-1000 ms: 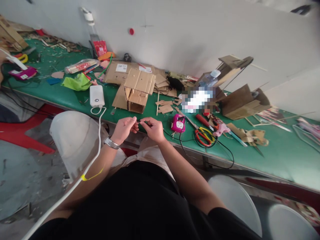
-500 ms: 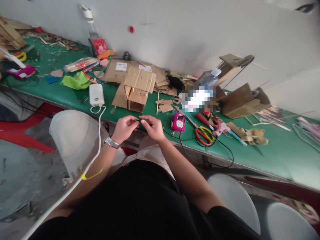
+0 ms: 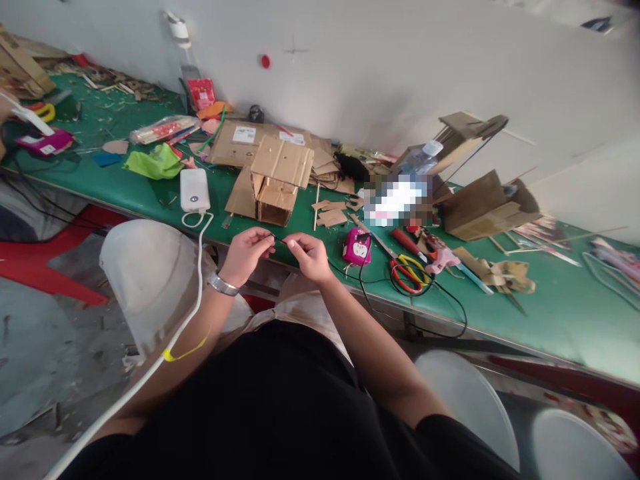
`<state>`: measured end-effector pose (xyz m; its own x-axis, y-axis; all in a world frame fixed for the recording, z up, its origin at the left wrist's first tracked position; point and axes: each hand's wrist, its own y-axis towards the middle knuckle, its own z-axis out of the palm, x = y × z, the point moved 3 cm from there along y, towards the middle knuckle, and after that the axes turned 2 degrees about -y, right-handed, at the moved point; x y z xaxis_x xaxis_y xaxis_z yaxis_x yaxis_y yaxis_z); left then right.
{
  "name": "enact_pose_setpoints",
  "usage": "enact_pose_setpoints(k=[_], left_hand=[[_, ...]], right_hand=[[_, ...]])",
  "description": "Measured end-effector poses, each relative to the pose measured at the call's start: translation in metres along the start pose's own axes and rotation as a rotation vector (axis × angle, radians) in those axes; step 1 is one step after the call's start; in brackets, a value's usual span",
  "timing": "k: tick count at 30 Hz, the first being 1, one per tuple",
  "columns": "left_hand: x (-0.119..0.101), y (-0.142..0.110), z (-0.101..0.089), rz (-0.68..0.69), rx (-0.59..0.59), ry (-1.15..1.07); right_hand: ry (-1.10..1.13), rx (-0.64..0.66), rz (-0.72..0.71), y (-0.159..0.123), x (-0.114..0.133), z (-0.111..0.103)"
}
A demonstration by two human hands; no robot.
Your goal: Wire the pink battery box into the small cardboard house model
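Close to the table's front edge, my left hand (image 3: 247,257) pinches one end of a thin black strand (image 3: 279,240), perhaps a cord or wire. My right hand (image 3: 310,257) is closed on the same strand, a short way to the right. A short length of it spans the gap between my fingertips; the rest is hidden in my hands. Just beyond them on the table stands a cardboard box structure (image 3: 280,170) with open compartments. A magenta power socket block (image 3: 357,247) lies to the right of my right hand.
On the green table (image 3: 565,293) are a white power bank (image 3: 194,190) with its cable, orange-and-yellow scissors (image 3: 407,272), a pink glue gun (image 3: 442,260), cardboard scraps (image 3: 331,215) and a plastic bottle (image 3: 425,157). A black cable (image 3: 463,313) hangs over the front edge at right.
My hands have moved slightly apart, so more of the black strand shows between them. The things on the table have stayed put.
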<state>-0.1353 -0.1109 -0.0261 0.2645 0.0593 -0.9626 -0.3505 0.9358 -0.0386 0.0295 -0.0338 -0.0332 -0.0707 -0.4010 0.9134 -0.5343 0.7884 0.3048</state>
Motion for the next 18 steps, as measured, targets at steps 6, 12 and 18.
enact_pose_setpoints(k=[6,12,18], left_hand=[[0.002,0.003,-0.004,-0.014,-0.014,-0.219],[0.001,0.0,-0.002,0.008,-0.032,-0.063],[0.002,-0.004,0.006,0.047,0.037,0.095]], right_hand=[[-0.075,-0.03,0.021,0.0,0.0,0.0],[-0.153,-0.041,-0.169,0.001,0.012,-0.002],[-0.11,-0.005,-0.24,0.001,0.013,0.001]])
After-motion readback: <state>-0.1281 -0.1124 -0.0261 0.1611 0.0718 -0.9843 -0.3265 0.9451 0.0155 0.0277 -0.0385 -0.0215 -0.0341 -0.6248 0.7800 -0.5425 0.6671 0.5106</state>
